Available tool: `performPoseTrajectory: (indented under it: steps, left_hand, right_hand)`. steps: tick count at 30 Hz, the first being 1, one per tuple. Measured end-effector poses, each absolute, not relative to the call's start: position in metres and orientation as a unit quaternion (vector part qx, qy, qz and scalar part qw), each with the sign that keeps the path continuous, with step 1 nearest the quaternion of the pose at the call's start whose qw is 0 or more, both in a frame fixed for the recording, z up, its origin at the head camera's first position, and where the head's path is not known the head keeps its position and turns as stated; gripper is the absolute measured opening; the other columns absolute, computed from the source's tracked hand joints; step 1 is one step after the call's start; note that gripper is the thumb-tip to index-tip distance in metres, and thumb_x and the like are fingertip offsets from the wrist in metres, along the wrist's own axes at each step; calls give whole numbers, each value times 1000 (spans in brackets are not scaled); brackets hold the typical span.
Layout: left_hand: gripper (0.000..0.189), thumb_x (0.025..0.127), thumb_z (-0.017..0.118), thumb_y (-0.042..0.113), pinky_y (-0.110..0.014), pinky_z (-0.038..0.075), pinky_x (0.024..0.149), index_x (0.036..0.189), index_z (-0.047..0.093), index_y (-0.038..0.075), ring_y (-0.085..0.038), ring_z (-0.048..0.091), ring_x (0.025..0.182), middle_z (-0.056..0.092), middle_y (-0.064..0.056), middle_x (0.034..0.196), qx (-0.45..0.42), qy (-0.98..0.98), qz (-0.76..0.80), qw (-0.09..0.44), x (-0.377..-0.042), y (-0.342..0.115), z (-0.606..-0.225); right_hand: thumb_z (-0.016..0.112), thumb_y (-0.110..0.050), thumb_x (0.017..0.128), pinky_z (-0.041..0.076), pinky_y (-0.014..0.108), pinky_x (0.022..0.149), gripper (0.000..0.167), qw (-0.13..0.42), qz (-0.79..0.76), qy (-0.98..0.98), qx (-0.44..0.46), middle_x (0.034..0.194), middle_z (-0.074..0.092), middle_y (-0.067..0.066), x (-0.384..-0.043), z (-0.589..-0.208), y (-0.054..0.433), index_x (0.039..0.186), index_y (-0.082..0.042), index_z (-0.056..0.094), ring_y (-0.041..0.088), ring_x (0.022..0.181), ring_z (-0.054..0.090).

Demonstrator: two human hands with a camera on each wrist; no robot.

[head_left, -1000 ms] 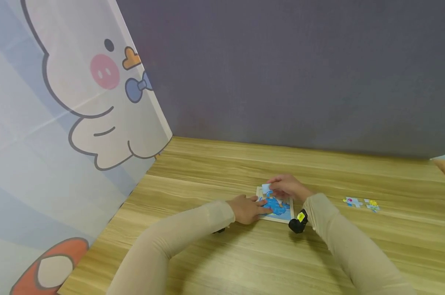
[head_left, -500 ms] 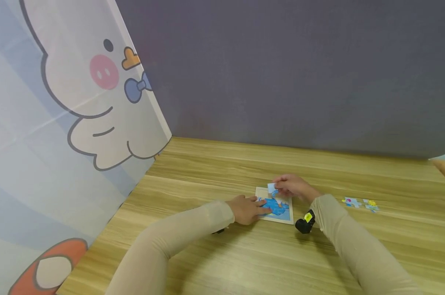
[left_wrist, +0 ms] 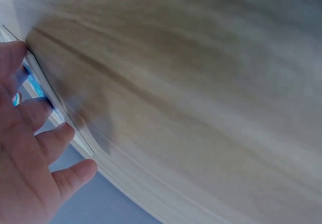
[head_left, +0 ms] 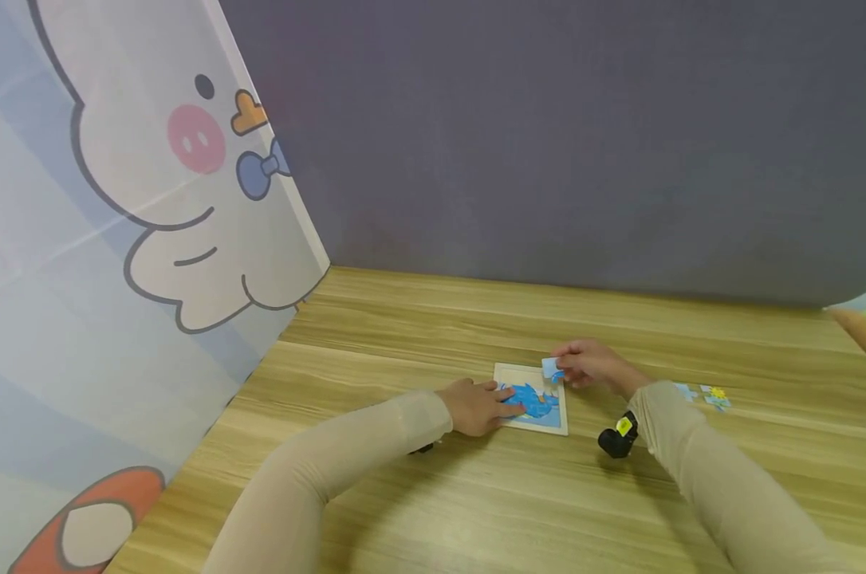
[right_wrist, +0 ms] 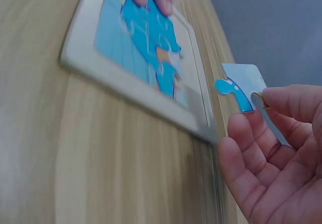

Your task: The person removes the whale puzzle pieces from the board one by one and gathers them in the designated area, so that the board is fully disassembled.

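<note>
On the table lies a shallow puzzle tray (head_left: 530,431) with a pale frame, partly filled with joined blue pieces (right_wrist: 151,30). My left hand (head_left: 474,406) rests on its left side, fingers spread straight over the pieces; in the left wrist view the left hand (left_wrist: 30,133) reaches across the frame's edge. My right hand (head_left: 589,367) pinches a light-blue puzzle piece (right_wrist: 240,85) with a curved blue stripe between thumb and fingers. The right wrist view shows this piece raised beside the tray's far right corner. The upper part of the tray shows its bare pale bottom.
Loose puzzle pieces (head_left: 716,396), one with a yellow flower, lie on the wooden table (head_left: 419,335) to the right, partly behind the right sleeve. A grey panel (head_left: 548,143) stands along the back edge. A cartoon-printed curtain (head_left: 117,239) hangs at the left.
My right hand has moved to the right with the pinched puzzle piece, from over the tray's upper left to its upper right corner. The left hand stays on the tray.
</note>
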State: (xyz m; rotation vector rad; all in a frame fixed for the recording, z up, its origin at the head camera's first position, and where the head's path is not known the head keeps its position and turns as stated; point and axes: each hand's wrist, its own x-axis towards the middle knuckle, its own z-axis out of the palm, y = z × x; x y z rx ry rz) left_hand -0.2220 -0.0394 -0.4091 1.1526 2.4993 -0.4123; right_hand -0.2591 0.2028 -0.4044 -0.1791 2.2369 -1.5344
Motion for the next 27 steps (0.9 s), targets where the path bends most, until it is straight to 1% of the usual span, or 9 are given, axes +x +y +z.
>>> performPoseTrajectory:
  steps: [7,11,16,21,22,24,25,26,27]
  left_hand:
    - [48,104,35,37,-42,33,108,151,23,41,-15,21,143,18,8,158,411,884,-145,169,-222,-43,-410]
    - [48,104,35,37,-42,33,108,151,23,41,-15,21,143,18,8,158,412,883,-148,167,-222,-43,-410]
    - [48,105,35,37,-42,34,107,151,24,41,-15,22,143,18,8,158,413,884,-143,166,-222,-46,-410]
    - [48,104,36,37,-42,34,107,151,24,41,-15,23,142,19,8,158,411,883,-145,175,-222,-46,-406]
    - [48,104,36,37,-41,36,106,151,24,41,-14,24,142,19,9,157,409,883,-147,177,-222,-46,-405]
    - [48,104,37,37,-37,42,100,151,23,42,-13,25,141,19,10,157,406,883,-154,180,-221,-46,-403]
    - [49,104,37,37,-33,47,93,150,23,43,-13,25,141,19,11,157,403,883,-156,183,-221,-45,-403]
    - [49,104,37,37,-28,50,83,150,23,44,-12,26,141,19,11,157,400,884,-158,185,-221,-45,-402]
    - [49,104,37,37,-24,51,72,150,23,44,-12,26,141,19,12,157,398,884,-160,186,-221,-45,-402]
  right_hand:
    - [47,-6,99,51,28,63,35,217,-535,814,-70,79,56,0,-259,-401,225,126,18,45,10,69,54]
    - [47,-5,98,51,27,62,35,217,-529,818,-66,76,55,-1,-258,-398,234,124,19,45,9,67,54]
    - [47,-6,99,52,27,62,36,218,-525,820,-67,76,55,-1,-255,-397,243,123,20,44,9,67,55]
    - [49,-6,98,53,26,61,34,218,-526,820,-57,75,57,-2,-253,-399,253,120,20,45,7,65,56]
    - [49,-5,97,52,26,61,35,217,-525,821,-52,74,57,-3,-252,-400,256,120,21,45,7,65,57]
    - [50,-5,97,52,25,61,36,216,-521,825,-46,74,58,-3,-251,-402,261,120,22,44,6,64,57]
    - [50,-5,97,53,26,61,37,214,-517,828,-43,74,59,-4,-250,-402,264,121,22,43,6,65,57]
    - [50,-5,97,53,26,62,39,213,-511,832,-43,75,59,-4,-249,-403,267,123,23,43,6,65,58]
    - [51,-5,97,53,26,62,40,211,-504,836,-42,76,59,-4,-249,-403,270,124,23,42,7,66,58]
